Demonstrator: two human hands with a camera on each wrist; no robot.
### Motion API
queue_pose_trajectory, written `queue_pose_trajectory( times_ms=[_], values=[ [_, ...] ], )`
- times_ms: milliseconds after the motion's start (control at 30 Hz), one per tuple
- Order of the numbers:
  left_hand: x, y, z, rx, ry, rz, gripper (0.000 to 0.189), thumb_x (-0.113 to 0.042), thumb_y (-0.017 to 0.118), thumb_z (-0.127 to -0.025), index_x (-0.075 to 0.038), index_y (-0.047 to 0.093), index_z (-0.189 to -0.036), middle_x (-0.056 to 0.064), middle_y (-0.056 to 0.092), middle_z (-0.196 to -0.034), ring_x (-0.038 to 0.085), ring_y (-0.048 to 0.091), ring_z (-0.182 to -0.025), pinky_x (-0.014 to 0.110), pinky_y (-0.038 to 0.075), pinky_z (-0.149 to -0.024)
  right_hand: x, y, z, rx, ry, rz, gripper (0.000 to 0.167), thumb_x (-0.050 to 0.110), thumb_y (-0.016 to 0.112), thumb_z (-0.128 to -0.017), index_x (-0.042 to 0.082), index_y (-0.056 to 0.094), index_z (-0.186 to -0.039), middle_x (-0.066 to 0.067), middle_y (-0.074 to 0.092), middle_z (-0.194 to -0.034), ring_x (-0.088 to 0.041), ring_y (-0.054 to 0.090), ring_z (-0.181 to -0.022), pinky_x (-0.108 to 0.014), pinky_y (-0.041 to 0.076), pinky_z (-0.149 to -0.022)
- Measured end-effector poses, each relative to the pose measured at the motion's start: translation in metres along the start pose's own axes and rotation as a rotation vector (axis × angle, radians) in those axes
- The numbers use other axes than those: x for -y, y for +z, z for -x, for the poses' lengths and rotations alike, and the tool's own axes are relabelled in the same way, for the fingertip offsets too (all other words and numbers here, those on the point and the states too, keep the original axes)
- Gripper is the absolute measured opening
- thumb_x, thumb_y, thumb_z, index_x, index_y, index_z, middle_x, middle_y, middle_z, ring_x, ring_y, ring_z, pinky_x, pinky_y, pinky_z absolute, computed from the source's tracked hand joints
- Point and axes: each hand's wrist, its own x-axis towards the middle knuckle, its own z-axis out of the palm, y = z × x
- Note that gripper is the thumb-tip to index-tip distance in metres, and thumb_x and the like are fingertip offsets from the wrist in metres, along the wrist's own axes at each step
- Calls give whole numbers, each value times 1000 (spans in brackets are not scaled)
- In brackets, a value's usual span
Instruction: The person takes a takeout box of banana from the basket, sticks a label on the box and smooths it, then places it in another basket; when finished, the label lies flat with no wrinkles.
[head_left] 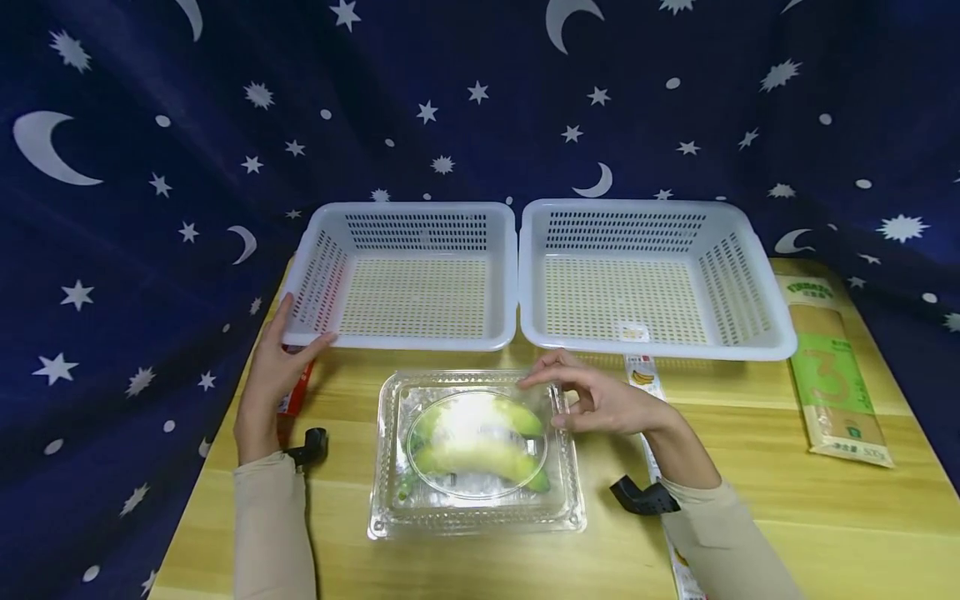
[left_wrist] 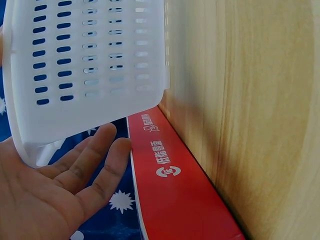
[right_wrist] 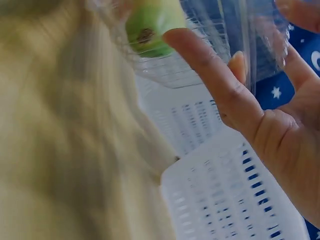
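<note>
My left hand (head_left: 272,379) is at the front-left corner of the left white basket (head_left: 420,342), thumb at its front rim. In the left wrist view, the loosely extended fingers (left_wrist: 95,160) lie outside the perforated wall. On the table before me is a clear plastic clamshell container (head_left: 480,521) with curved yellow-green fruit (head_left: 480,458) inside, partly hidden by glare. My right hand (head_left: 600,400) holds the container's right side, thumb at the side edge and fingers over the lid. The right wrist view shows the thumb (right_wrist: 215,75) beside a green fruit end (right_wrist: 150,32).
Another white basket (head_left: 660,347) adjoins the first on the right. A red box (left_wrist: 175,185) lies by the left basket. Under my right forearm runs a long narrow box (head_left: 642,375) with banana pictures. A green-labelled packet (head_left: 836,375) lies far right. Star-patterned cloth (head_left: 480,125) hangs behind.
</note>
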Motion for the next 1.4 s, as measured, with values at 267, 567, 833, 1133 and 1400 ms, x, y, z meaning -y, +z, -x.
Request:
queue_pose_trajectory(
  times_ms=[267,567,833,1133,1400],
  values=[
    [1,1,-3,6,20,16,100,-43,73,-86,-30,4,-158,18,20,-161,45,33,-140,62,22,-115,-23,-4,0,-25,89,55,53,4,67,-89,12,53,-139,-20,27,-147,-22,45,-122,-36,60,-76],
    [-2,-1,-3,11,16,8,101,-43,73,-86,-31,3,-158,17,18,-162,44,31,-141,62,22,-115,-32,-19,6,-39,55,176,57,7,64,-89,15,48,-143,-10,45,-141,-12,48,-71,-28,50,-61],
    [1,-2,0,13,1,1,100,-43,72,-87,-33,3,-158,17,17,-162,45,32,-141,63,23,-115,-31,-21,5,-22,55,197,57,11,63,-89,19,48,-144,-8,48,-142,-13,52,-80,-31,53,-68],
    [1,-2,1,8,-24,2,100,-45,72,-86,-36,3,-157,17,17,-162,45,33,-140,63,24,-114,-33,-22,6,-9,71,181,55,11,63,-92,17,48,-144,-11,45,-145,-18,53,-105,-38,55,-81],
    [1,-1,1,5,2,0,100,-43,72,-87,-32,4,-158,21,20,-160,47,35,-138,64,26,-113,-33,-22,6,-7,73,166,55,10,61,-91,16,48,-144,-13,41,-149,-19,50,-106,-38,53,-80]
  ],
)
